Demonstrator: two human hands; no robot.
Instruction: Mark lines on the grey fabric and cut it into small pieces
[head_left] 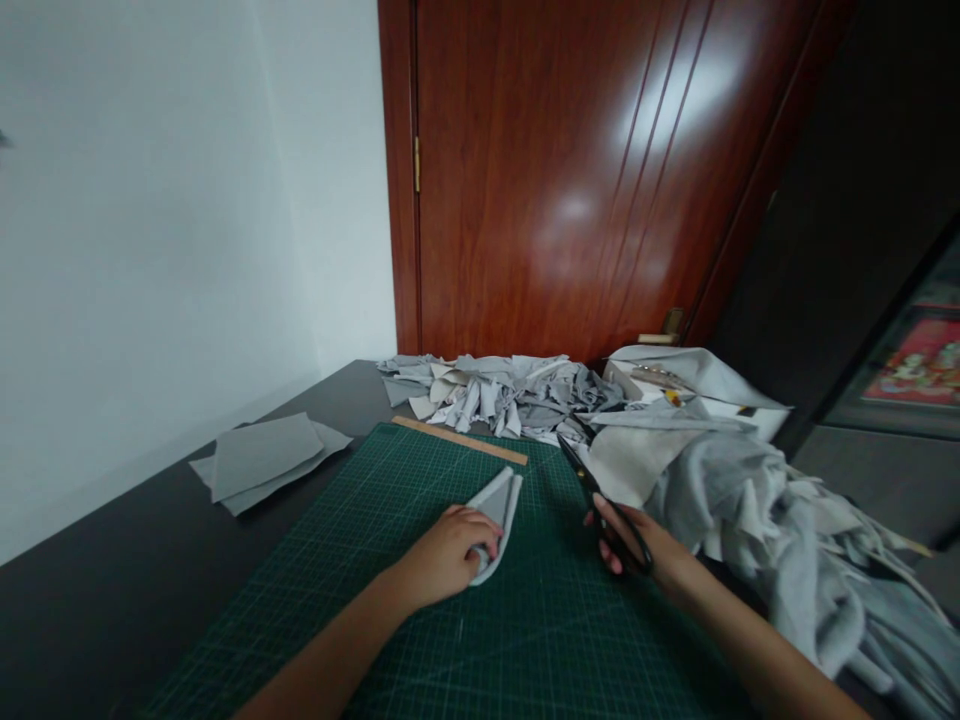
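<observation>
On the green cutting mat (315,600) lies a small folded piece of grey fabric (489,498) with a pale edge, tapering toward its far end. My left hand (454,552) rests over its near part with fingers curled onto the cloth. Black scissors (574,462) are in my right hand (621,535), their blades pointing away and to the left, apart from the fabric. Whether the blades are fully closed is hard to make out. A wooden ruler (459,440) lies along the far edge of the mat.
Flat grey fabric pieces (266,460) lie on the dark table (97,600) at left. A heap of grey scraps (502,390) runs along the back. A white box (765,420) and bunched grey cloth (750,500) crowd the right side. Behind stands a brown door (525,180).
</observation>
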